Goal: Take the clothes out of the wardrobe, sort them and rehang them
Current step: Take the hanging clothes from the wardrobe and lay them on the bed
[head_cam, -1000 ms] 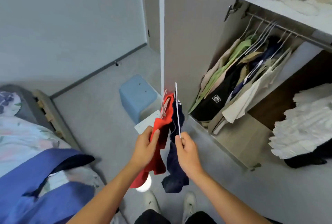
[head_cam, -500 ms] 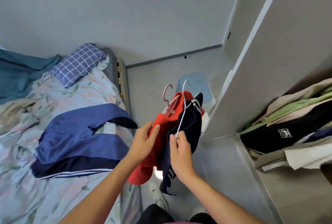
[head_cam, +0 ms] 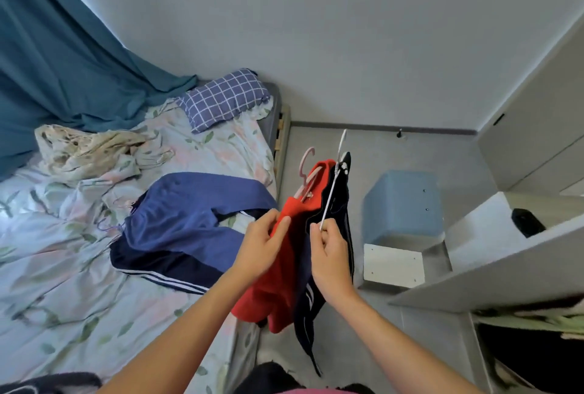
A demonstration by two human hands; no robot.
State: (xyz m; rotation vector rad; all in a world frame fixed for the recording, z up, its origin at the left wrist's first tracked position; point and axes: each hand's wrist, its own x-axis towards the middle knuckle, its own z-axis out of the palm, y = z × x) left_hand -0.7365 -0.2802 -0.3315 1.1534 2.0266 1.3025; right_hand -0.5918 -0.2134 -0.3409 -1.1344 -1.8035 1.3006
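The wardrobe [head_cam: 518, 270], right of both grips, holds dark and green clothes. The left hand [head_cam: 262, 248] pinches a red garment [head_cam: 284, 292]; the right hand [head_cam: 331, 254] pinches a white hanger [head_cam: 330, 194] carrying a navy garment [head_cam: 339, 204].

A teal curtain [head_cam: 57, 55] is hanging at the upper left, light showing along its edge. A bed [head_cam: 79, 267] with floral sheets and a checked pillow [head_cam: 222, 98] is filling the left. Pale grey walls [head_cam: 316, 30] are meeting a grey floor [head_cam: 379, 147], where a blue stool [head_cam: 403, 204] is standing right of centre.
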